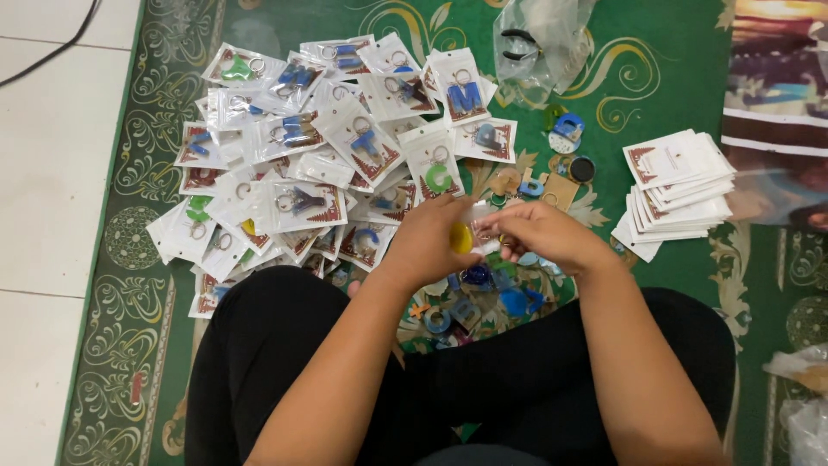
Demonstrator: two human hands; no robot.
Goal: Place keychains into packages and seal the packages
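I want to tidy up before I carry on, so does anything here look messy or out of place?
Yes. The packed keychains lie in a loose, overlapping heap on the green carpet, unlike the neat stack of backing cards. Unpacked letter charms are scattered by the hands, left and right.

A green woven carpet with pale gold scrolling patterns point(155, 164) covers most of the floor. Along its left edge lie glossy white floor tiles point(43, 173), crossed near the top corner by a thin black cable point(52, 47). Lighting is even.
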